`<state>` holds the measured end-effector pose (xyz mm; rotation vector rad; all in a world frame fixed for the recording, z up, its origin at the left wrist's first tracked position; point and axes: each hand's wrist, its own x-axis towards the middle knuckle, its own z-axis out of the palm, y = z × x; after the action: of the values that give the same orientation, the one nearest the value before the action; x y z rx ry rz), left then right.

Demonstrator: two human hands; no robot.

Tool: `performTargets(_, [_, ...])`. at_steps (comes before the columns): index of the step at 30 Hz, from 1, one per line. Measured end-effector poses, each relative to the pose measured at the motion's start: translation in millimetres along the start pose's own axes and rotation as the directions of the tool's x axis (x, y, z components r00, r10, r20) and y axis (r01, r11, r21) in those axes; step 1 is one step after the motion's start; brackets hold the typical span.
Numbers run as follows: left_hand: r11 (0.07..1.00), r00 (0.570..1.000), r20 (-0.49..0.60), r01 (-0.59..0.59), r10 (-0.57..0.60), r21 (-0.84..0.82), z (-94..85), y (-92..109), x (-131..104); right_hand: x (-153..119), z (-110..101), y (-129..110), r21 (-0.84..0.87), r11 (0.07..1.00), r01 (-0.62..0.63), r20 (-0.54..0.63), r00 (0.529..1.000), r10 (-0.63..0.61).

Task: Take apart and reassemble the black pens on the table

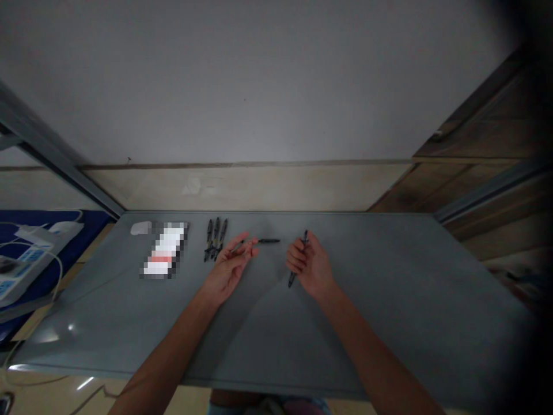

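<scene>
My right hand [311, 266] is closed around a dark pen [292, 280], which tilts and sticks out above and below the curled fingers. Another dark pen [270, 241] lies sideways on the grey table, between my two hands. My left hand [227, 271] hovers beside it with fingers apart and fingertips close to the pen's left end; whether they touch it, I cannot tell. Just left of that hand, three dark pens [217, 229] lie side by side, pointing away from me. My left fingers partly hide their near right side.
A phone [166, 251] with a blurred-out screen lies on the table [268, 340] left of the pens, a small white object [140, 228] next to it. White power strips [30, 265] with cables are at far left. Metal posts [64, 150] and a wall bound the back.
</scene>
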<state>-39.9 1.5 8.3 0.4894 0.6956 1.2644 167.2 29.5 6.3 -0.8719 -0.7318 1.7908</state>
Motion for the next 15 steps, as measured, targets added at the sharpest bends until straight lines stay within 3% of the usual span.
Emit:
performTargets(12, [0.999, 0.999, -0.019, -0.041, 0.042, 0.026, -7.2, -7.7, 4.7, -1.4, 7.4, 4.1, 0.281, 0.959, -0.037, 0.095, 0.995, 0.01])
performTargets(15, [0.995, 1.0, -0.011, 0.007, -0.006, 0.095, -5.2, -6.9, 2.2, 0.3, 3.5, 5.3, 0.318, 0.947, -0.048, 0.104, 0.994, 0.015])
